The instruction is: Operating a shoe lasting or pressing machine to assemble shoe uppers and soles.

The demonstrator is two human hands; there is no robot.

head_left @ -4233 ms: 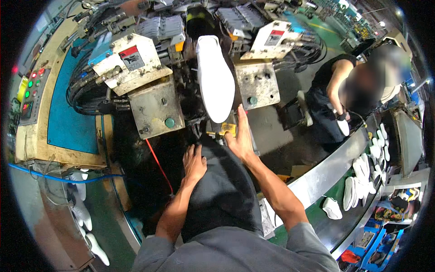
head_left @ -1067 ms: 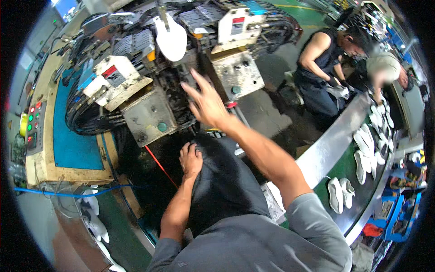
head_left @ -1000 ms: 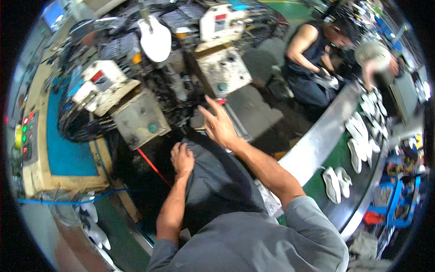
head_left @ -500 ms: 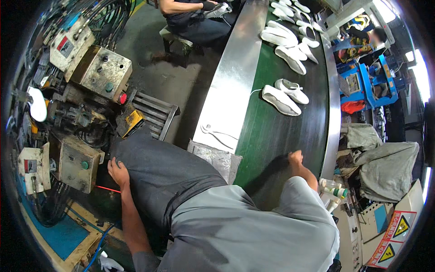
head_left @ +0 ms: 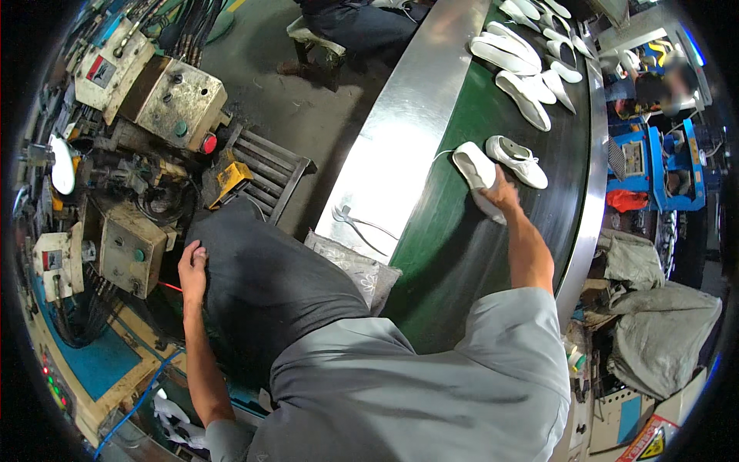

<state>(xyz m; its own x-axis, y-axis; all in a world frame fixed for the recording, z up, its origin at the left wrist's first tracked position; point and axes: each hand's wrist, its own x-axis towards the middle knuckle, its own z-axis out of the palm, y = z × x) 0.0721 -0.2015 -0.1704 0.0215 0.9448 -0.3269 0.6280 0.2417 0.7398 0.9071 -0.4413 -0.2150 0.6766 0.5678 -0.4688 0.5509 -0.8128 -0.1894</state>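
Observation:
On the green conveyor belt (head_left: 416, 296), my right hand (head_left: 502, 196) is closed on the edge of a white shoe (head_left: 474, 165). That shoe seems to lie on its side, and its far part sticks out beyond my fingers. Just to its right rests a second white shoe (head_left: 517, 162), laced, with its opening upward. My left hand (head_left: 192, 268) is beside my dark-trousered thigh, fingers loosely bent, with nothing visible in it. Close to that hand stands a worn control box (head_left: 129, 254) with a green button.
More white shoes (head_left: 525, 100) crowd the far belt. Pliers (head_left: 358, 223) lie on the metal ledge (head_left: 385, 146) by a patterned cushion (head_left: 350, 266). A slatted metal stand (head_left: 265, 165) is left of the ledge. A seated person (head_left: 362, 27) is beyond; hoses and machinery line the left.
My right hand has reached forward along the belt and taken hold of the left shoe of the near pair. My left hand has shifted slightly, its fingers more bent. The view has turned a little.

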